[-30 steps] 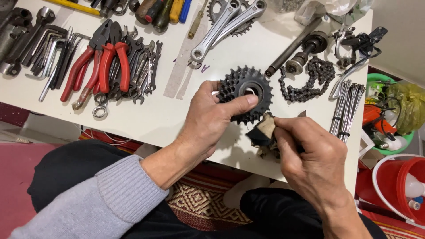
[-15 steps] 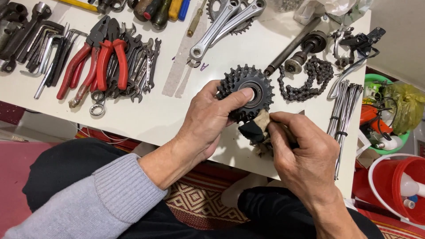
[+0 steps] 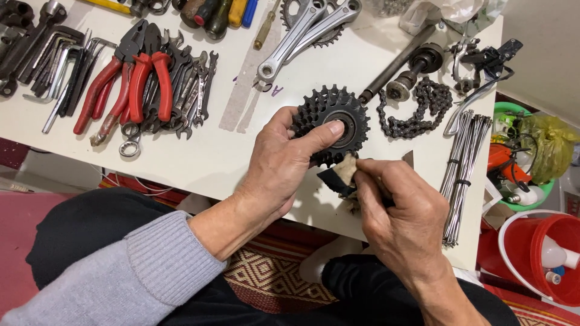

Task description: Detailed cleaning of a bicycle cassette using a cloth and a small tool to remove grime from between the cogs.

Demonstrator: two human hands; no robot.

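My left hand [image 3: 284, 166] grips a black bicycle sprocket cluster [image 3: 333, 121], thumb across its centre, holding it just above the white table [image 3: 199, 163]. My right hand [image 3: 402, 217] pinches a small dirty cloth or brush [image 3: 343, 175] with a dark part and presses it against the lower teeth of the cluster. A grey knitted sleeve covers my left forearm.
On the table lie red-handled pliers [image 3: 136, 78], several wrenches and hex keys [image 3: 187, 84], crank arms [image 3: 302, 30], an axle with hub parts [image 3: 405, 69], a bike chain [image 3: 417, 111] and a bundle of spokes [image 3: 462, 169]. A red bucket [image 3: 538, 259] and a green basket [image 3: 525, 151] stand at right.
The view has shifted slightly. My right hand has moved the cloth up and left along the lower edge of the sprocket cluster; my left hand keeps its grip.
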